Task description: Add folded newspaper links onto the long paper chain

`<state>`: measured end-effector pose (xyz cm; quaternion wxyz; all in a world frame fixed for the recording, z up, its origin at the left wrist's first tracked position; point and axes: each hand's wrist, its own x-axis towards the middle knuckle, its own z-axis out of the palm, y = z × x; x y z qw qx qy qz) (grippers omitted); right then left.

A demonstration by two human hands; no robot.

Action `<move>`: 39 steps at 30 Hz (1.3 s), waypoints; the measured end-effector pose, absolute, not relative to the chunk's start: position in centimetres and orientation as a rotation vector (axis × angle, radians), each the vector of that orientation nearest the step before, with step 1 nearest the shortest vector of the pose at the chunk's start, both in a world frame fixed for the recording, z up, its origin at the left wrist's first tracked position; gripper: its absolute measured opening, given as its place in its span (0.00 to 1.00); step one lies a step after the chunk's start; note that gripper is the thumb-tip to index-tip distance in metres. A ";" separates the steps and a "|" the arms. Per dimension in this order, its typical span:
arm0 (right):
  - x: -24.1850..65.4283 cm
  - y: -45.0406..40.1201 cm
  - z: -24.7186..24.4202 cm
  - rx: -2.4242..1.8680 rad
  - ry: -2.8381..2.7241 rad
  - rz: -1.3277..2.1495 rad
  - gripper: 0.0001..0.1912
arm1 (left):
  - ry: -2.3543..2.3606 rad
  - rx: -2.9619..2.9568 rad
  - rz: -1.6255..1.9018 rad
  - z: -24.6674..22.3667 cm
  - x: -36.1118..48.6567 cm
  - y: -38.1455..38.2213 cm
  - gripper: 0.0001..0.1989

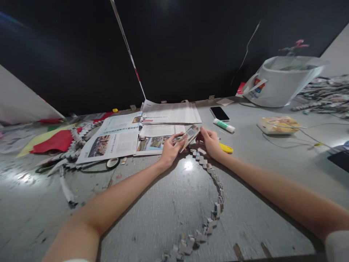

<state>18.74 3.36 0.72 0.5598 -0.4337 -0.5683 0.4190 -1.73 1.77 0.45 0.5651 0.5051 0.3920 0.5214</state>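
Note:
My left hand (171, 150) is closed on a small folded piece of newspaper (190, 137), which is tilted up above the table. My right hand (210, 141) pinches the right end of the same piece. Just below both hands begins a zigzag chain of folded paper (220, 194), which curves down the table towards the front edge. Behind my left hand lie newspaper sheets (120, 140) and a stack of cut newspaper (171, 112). A glue stick (224, 125) lies beyond my right hand, and a yellow tool (226, 148) is partly hidden beside my right wrist.
A black phone (219, 113) lies behind the glue stick. To the right are a yellow packet (279, 125) with cables and a white bucket (286, 82). Tape (112, 163), red paper (54, 141) and more folded chains are at left. A dark panel stands behind.

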 end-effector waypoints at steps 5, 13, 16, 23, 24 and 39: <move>18.8 3.1 1.2 -1.058 -1.507 0.914 0.34 | 0.918 1.161 1.196 0.3 -1.8 1.8 0.41; 18.7 3.3 1.0 -1.052 -1.562 0.798 0.33 | 0.901 1.185 1.185 0.1 -1.8 2.0 0.36; 18.7 3.4 0.9 -1.039 -1.572 0.776 0.32 | 0.904 1.200 1.185 0.0 -1.8 2.1 0.35; 18.8 3.3 1.0 -1.010 -1.594 0.771 0.31 | 0.897 1.177 1.170 0.1 -1.8 2.0 0.37; 18.8 3.3 1.0 -1.005 -1.597 0.770 0.30 | 0.898 1.181 1.169 0.1 -1.8 2.0 0.37; 18.5 3.5 0.7 -1.064 -1.630 0.744 0.29 | 0.914 1.222 1.166 0.4 -1.6 1.5 0.28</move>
